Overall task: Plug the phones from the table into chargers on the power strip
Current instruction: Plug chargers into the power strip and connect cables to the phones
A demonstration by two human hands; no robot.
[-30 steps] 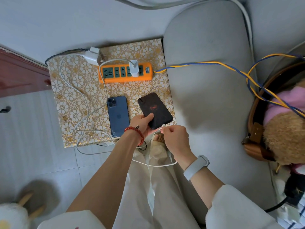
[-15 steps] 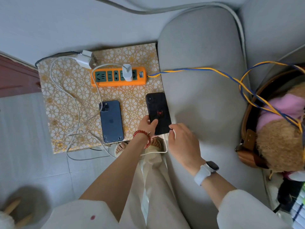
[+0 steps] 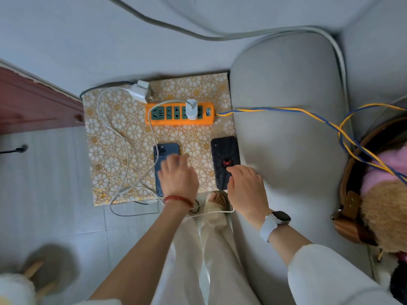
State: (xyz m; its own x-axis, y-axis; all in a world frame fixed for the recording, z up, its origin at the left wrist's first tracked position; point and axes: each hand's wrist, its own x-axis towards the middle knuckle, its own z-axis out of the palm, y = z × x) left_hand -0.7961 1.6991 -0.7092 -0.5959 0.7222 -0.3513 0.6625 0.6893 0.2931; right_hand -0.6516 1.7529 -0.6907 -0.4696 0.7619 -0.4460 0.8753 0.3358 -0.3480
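Left hand: I see my left hand (image 3: 177, 179) over the blue phone (image 3: 165, 157), fingers spread and blurred, covering its near half; I cannot tell whether it touches or grips the phone.
Right hand: my right hand (image 3: 245, 188) sits at the near end of the black phone (image 3: 225, 160), fingers loosely bent, index tip on its back; nothing clamped that I can make out.
Blue phone: lying face down on the patterned table (image 3: 114, 164), left of the black one, well apart from it.
Black phone: face down near the table's right edge, red spider mark showing, just beside the grey sofa cushion (image 3: 286, 128).
Power strip: orange power strip (image 3: 179, 113) across the far part of the table, one white charger (image 3: 191, 109) plugged in near its right end.
Second charger: a loose white charger block (image 3: 139, 91) lies at the far left corner, just beyond the strip.
Cables: white cables (image 3: 123, 142) loop across the table's left side and off the near edge.
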